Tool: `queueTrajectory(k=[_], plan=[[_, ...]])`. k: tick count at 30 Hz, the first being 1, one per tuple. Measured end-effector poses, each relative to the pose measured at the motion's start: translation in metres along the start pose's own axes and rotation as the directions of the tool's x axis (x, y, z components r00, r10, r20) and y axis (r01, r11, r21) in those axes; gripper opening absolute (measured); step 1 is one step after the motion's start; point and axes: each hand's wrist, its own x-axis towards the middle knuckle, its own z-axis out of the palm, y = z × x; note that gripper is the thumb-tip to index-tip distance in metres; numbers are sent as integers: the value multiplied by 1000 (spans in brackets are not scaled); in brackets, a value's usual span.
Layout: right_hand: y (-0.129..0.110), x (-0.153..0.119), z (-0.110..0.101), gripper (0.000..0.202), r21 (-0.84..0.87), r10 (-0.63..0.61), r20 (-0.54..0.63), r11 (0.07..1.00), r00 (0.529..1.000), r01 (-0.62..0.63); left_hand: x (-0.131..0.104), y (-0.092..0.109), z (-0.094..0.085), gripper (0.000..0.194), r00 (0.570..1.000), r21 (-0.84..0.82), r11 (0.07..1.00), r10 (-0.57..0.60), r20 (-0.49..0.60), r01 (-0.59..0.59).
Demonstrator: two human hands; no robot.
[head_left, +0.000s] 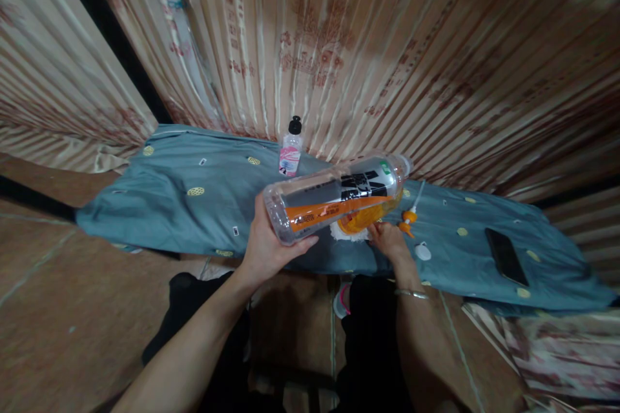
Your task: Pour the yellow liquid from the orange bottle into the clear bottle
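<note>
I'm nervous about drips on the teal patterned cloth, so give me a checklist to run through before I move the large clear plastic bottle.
1. Left hand gripping the large clear plastic bottle with a silver-and-orange label, near its base: ok.
2. Right hand firmly holding the orange container: cannot tell; its fingers are partly hidden.
3. Large bottle empty of liquid: cannot tell; the label covers most of it.
4. Orange nozzle with a pale tube fitted to something: not ok; it lies loose on the teal patterned cloth.
5. Black rectangular phone apart from both hands: ok; it lies off to the right.
</note>
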Motion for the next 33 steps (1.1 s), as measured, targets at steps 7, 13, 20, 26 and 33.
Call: queueTrajectory(k=[7, 13, 20, 26, 33], plan=[[3, -5, -3, 33, 263, 89, -163, 964, 983, -44, 0, 0, 1, 94, 1000, -17, 1000, -12, -2, 12], [0, 0, -5, 75, 765, 216, -352, 626, 911, 148, 0, 0, 1, 91, 1000, -9, 1000, 12, -1, -12], [-24, -12, -21, 91, 879, -31, -202, 434, 979, 196, 0, 0, 3, 94, 999, 0, 1000, 30, -17, -30], [-34, -11, -12, 95, 881, 41, -191, 448, 981, 153, -1, -2, 3, 105, 1000, -10, 1000, 12, 1, -12], [-37, -4, 1, 91, 760, 186, -241, 647, 952, 66, 0, -2, 4, 104, 999, -48, 998, 31, -10, -32]])
